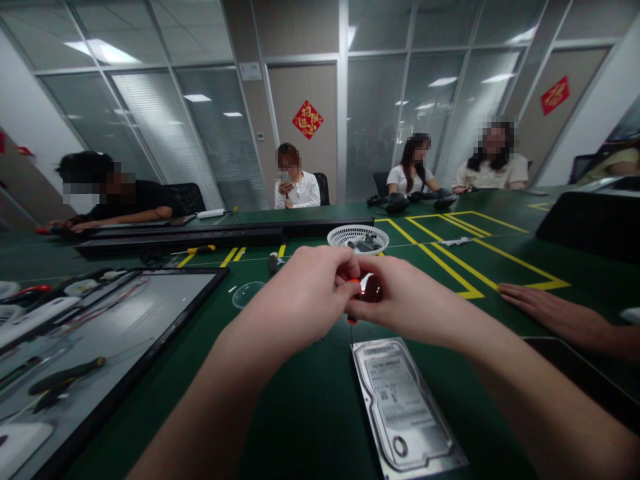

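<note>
A silver hard drive (400,400) lies label up on the green table in front of me. Above its far left corner I see a screwdriver (353,320) with an orange-red handle, held upright, its thin shaft reaching down to that corner. My left hand (313,293) is closed on the handle from the left. From the right, my right hand (400,297) pinches the same handle, thumb and fingers curled. The fingers cover most of the handle, and whether the tip sits in a screw cannot be made out.
A white basket (358,230) with dark parts stands beyond my hands. To the left lies a large panel (150,320) with tools on it; a clear round dish (249,295) is beside it. Another person's hand (550,310) rests at right. Several people sit across the table.
</note>
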A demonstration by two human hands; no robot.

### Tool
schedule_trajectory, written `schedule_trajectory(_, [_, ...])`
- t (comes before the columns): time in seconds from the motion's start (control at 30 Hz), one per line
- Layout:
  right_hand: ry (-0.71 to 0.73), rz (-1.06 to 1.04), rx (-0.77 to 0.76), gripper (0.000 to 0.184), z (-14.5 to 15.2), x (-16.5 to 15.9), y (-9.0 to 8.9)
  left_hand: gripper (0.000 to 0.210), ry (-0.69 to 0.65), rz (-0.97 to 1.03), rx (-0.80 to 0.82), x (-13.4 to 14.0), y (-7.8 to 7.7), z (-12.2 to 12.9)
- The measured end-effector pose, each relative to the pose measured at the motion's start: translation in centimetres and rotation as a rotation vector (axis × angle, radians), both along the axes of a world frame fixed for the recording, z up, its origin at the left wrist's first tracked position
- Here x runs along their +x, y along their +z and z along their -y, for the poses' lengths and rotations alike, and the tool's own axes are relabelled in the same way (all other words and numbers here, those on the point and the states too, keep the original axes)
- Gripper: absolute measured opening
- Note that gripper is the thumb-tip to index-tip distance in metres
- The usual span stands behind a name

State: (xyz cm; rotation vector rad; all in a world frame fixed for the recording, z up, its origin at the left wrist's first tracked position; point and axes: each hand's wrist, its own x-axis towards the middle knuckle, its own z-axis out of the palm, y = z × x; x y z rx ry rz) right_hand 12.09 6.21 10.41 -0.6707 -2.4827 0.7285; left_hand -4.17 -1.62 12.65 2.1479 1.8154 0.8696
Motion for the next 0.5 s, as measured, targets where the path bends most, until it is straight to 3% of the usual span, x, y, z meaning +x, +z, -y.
schedule_trajectory(0.3, [-0.068,0.051,0.035,0.014,-0.30,0.05,-0.43,0.010,0.017,0.006,-0.022,0.20,0.05,-0.08])
schedule_trajectory(0.5, [0.022,-0.003,-0.010,0.021,-0.15,0.00,-0.18,0.008,-0.009,0.005,0.018,0.08,-0.02,0.01])
